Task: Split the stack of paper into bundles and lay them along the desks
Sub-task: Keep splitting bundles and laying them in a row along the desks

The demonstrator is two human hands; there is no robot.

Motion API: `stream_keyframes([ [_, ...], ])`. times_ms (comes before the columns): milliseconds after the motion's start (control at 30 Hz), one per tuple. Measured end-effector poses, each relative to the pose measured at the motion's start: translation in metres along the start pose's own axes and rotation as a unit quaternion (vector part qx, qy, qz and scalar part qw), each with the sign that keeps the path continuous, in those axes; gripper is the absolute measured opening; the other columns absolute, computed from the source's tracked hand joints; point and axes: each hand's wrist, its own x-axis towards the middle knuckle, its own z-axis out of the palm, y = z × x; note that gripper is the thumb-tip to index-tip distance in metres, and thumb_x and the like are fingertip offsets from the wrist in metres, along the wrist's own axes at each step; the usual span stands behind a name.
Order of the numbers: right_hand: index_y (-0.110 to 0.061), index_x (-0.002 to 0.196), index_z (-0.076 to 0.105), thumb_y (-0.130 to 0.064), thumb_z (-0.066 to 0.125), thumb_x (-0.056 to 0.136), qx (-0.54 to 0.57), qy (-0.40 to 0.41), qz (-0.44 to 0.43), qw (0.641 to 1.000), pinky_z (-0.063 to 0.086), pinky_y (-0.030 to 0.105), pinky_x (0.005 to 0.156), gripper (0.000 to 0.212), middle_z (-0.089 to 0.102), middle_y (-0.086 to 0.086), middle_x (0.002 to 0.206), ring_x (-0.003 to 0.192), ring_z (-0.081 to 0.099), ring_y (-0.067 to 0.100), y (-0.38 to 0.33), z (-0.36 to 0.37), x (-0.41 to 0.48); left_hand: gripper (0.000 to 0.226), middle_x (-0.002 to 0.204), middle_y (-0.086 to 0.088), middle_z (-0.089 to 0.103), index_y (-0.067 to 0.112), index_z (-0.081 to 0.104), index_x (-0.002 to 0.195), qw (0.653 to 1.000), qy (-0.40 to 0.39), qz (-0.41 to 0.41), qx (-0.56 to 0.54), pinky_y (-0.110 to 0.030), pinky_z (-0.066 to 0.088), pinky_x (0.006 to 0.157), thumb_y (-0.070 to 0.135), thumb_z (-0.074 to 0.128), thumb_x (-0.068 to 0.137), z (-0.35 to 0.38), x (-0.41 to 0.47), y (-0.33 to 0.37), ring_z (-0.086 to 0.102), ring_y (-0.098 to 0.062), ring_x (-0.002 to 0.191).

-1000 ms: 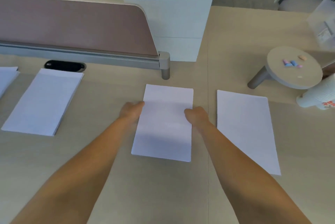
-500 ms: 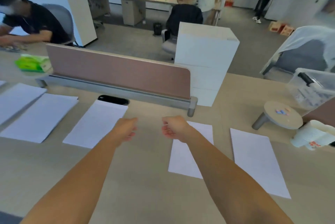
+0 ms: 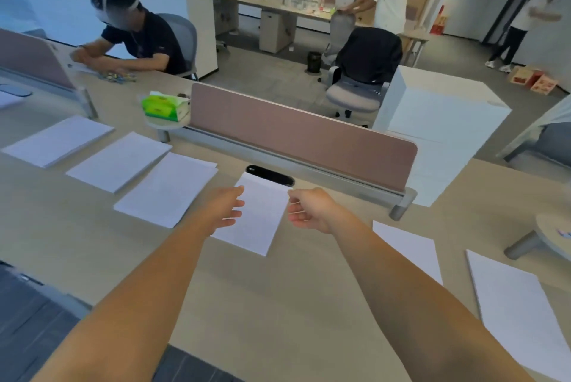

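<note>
Left hand [image 3: 227, 208] open-fingered, right hand [image 3: 309, 210] curled, both empty, flanking paper bundle [image 3: 259, 217] at frame centre on counter [image 3: 278, 304].

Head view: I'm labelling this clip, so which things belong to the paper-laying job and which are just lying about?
Job: left hand; right hand; paper bundle between them; bundles on its left; two bundles on its right.
Lying about: green tissue box; pink divider; black cable port; white cabinet.
</note>
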Motion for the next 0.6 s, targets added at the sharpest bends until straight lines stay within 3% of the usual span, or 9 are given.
stream_keyframes([
  [167, -0.011, 0.094, 0.058, -0.030, 0.060, 0.087, 0.001, -0.062, 0.015, 0.998, 0.055, 0.030, 0.069, 0.021, 0.066, 0.008, 0.091, 0.075, 0.066, 0.023, -0.021, 0.055, 0.062, 0.031, 0.098, -0.006, 0.068, 0.013, 0.063, 0.110, 0.996, 0.093, -0.005, 0.014, -0.035, 0.052, 0.078, 0.036, 0.062, 0.089, -0.054, 0.024, -0.004, 0.064, -0.022, 0.078],
  [267, -0.010, 0.092, 0.059, -0.027, 0.059, 0.086, 0.021, -0.083, 0.030, 0.996, 0.055, 0.031, 0.068, 0.017, 0.065, 0.009, 0.094, 0.075, 0.066, 0.026, -0.033, 0.093, 0.091, 0.025, 0.094, -0.005, 0.065, 0.013, 0.062, 0.100, 0.990, 0.137, -0.012, 0.037, -0.032, 0.050, 0.069, 0.036, 0.060, 0.091, -0.091, 0.039, -0.009, 0.060, -0.022, 0.076],
  [367, -0.010, 0.095, 0.058, -0.024, 0.056, 0.086, 0.040, -0.097, 0.048, 0.993, 0.056, 0.033, 0.069, 0.016, 0.062, 0.010, 0.096, 0.078, 0.066, 0.029, -0.046, 0.132, 0.119, 0.026, 0.096, -0.004, 0.063, 0.015, 0.061, 0.096, 0.982, 0.172, -0.015, 0.074, -0.036, 0.051, 0.078, 0.040, 0.059, 0.091, -0.135, 0.061, -0.019, 0.060, -0.023, 0.087],
  [467, -0.011, 0.111, 0.056, -0.034, 0.059, 0.085, 0.053, -0.103, 0.083, 0.990, 0.056, 0.036, 0.070, 0.035, 0.057, 0.012, 0.104, 0.084, 0.065, 0.031, -0.050, 0.172, 0.151, 0.025, 0.086, -0.002, 0.057, 0.021, 0.055, 0.076, 0.980, 0.178, -0.014, 0.081, -0.037, 0.044, 0.085, 0.041, 0.058, 0.092, -0.178, 0.095, -0.034, 0.055, -0.020, 0.080],
  [500, -0.011, 0.110, 0.055, -0.035, 0.060, 0.085, 0.056, -0.101, 0.094, 0.989, 0.056, 0.037, 0.072, 0.035, 0.055, 0.012, 0.103, 0.083, 0.063, 0.031, -0.050, 0.186, 0.160, 0.024, 0.084, 0.000, 0.055, 0.022, 0.054, 0.077, 0.980, 0.181, -0.015, 0.087, -0.035, 0.041, 0.084, 0.040, 0.058, 0.092, -0.192, 0.109, -0.040, 0.053, -0.018, 0.078],
  [600, -0.016, 0.097, 0.053, -0.036, 0.062, 0.080, 0.062, -0.082, 0.122, 0.987, 0.050, 0.034, 0.071, 0.027, 0.049, 0.007, 0.090, 0.070, 0.052, 0.024, -0.050, 0.224, 0.189, 0.025, 0.103, 0.001, 0.060, 0.020, 0.059, 0.099, 0.979, 0.178, -0.032, 0.095, -0.035, 0.042, 0.090, 0.043, 0.059, 0.089, -0.231, 0.158, -0.056, 0.057, -0.021, 0.099],
])
